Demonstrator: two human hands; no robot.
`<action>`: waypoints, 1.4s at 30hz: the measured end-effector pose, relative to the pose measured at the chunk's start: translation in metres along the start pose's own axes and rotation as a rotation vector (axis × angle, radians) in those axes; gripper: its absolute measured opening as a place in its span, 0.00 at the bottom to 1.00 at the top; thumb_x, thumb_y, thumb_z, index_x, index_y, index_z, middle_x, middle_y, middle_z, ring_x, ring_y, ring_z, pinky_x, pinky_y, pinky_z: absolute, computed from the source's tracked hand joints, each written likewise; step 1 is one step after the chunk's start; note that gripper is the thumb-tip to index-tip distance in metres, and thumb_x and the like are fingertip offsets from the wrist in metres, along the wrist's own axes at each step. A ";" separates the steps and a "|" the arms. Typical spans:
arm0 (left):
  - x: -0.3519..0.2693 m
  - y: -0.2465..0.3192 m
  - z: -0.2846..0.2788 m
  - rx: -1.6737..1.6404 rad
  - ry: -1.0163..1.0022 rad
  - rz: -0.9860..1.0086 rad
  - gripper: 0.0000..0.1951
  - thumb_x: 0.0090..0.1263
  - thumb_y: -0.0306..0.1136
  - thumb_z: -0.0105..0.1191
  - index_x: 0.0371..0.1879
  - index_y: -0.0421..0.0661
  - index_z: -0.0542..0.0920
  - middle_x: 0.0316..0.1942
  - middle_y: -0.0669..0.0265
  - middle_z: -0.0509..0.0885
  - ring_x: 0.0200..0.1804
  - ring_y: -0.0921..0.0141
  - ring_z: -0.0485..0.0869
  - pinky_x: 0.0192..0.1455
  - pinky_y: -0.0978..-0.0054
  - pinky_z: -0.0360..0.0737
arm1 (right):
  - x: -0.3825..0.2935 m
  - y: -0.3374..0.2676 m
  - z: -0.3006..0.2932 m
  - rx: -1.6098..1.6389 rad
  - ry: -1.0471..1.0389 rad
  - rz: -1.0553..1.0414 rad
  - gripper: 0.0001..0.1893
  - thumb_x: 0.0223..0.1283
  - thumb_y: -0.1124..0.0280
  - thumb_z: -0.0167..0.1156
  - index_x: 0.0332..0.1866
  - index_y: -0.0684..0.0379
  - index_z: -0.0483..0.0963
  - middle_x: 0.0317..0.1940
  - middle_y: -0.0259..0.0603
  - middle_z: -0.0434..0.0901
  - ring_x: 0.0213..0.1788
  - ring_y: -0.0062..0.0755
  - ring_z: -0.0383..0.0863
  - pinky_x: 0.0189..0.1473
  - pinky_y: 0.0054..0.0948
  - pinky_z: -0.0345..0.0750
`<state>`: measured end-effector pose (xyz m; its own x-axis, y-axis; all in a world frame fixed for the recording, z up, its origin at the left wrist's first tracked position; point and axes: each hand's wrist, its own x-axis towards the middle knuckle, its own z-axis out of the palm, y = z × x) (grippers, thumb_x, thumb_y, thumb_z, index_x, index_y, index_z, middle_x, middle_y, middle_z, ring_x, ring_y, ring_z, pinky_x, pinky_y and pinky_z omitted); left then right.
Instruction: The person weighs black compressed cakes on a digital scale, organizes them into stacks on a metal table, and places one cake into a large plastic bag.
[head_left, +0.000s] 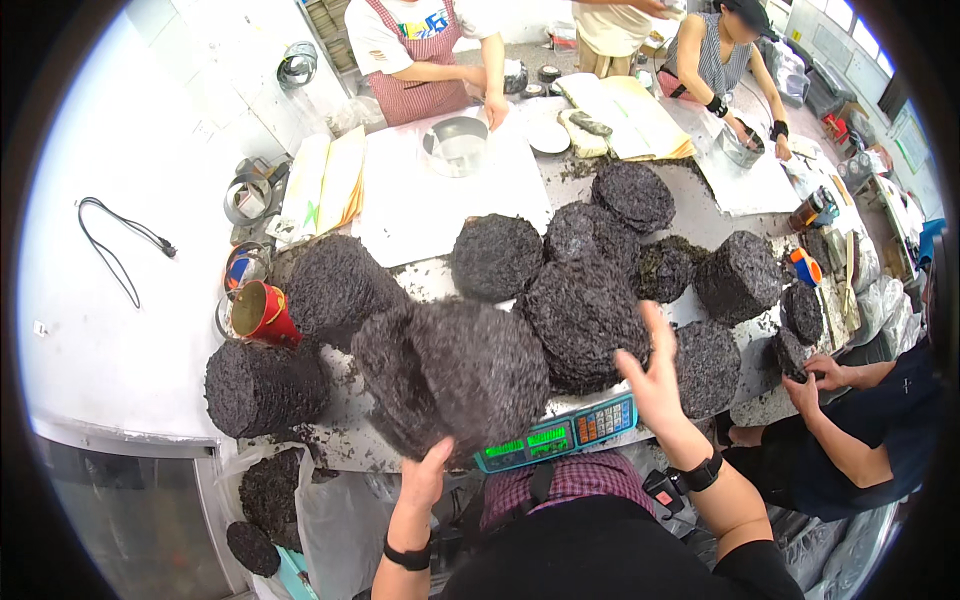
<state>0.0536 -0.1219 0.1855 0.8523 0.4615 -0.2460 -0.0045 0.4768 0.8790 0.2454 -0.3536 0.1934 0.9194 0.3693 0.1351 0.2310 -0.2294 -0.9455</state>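
Observation:
Dark, rough round cakes, probably dried seaweed, stand in stacks on the table. My left hand (427, 469) is at the lower edge of a blurred, tilted stack (480, 371), its thumb showing and its fingers hidden beneath. My right hand (656, 375) has its fingers spread, beside a large stack (585, 322), holding nothing. Between my hands, at the table's near edge, is a digital scale (559, 435) with a lit green display and a keypad. More stacks stand at the left (262, 386) and behind (337, 289); another cake (706, 367) is right of my right hand.
A red bucket (262, 311) stands at the left among metal rings (247, 199). Below it hangs a plastic bag (330, 517) with dark cakes. Co-workers stand across the table, one with a hand in a metal ring (742, 150); another at the right holds a small cake (790, 354).

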 end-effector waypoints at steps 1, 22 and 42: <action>0.001 0.001 0.002 0.009 0.015 -0.010 0.26 0.57 0.26 0.53 0.56 0.37 0.66 0.53 0.61 0.73 0.55 0.64 0.72 0.60 0.66 0.68 | 0.001 -0.020 0.010 0.018 -0.179 -0.139 0.36 0.52 0.65 0.60 0.65 0.64 0.54 0.64 0.52 0.55 0.66 0.47 0.52 0.66 0.39 0.50; 0.003 0.020 -0.001 -0.093 0.402 0.206 0.23 0.62 0.24 0.51 0.58 0.38 0.64 0.55 0.60 0.70 0.55 0.66 0.72 0.59 0.66 0.69 | 0.001 0.045 -0.029 0.190 0.262 0.391 0.29 0.57 0.72 0.57 0.64 0.63 0.56 0.59 0.46 0.63 0.61 0.36 0.60 0.62 0.31 0.60; 0.114 -0.022 0.081 -0.341 0.074 -0.022 0.23 0.68 0.41 0.48 0.56 0.39 0.68 0.55 0.60 0.73 0.56 0.67 0.73 0.60 0.68 0.68 | 0.034 0.016 -0.004 -0.233 0.326 -0.085 0.35 0.52 0.64 0.62 0.65 0.60 0.56 0.67 0.51 0.50 0.71 0.48 0.42 0.69 0.42 0.43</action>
<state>0.1938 -0.1402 0.1715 0.8140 0.4955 -0.3031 -0.1717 0.7038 0.6893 0.2818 -0.3477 0.1843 0.9379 0.0993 0.3324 0.3423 -0.4221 -0.8394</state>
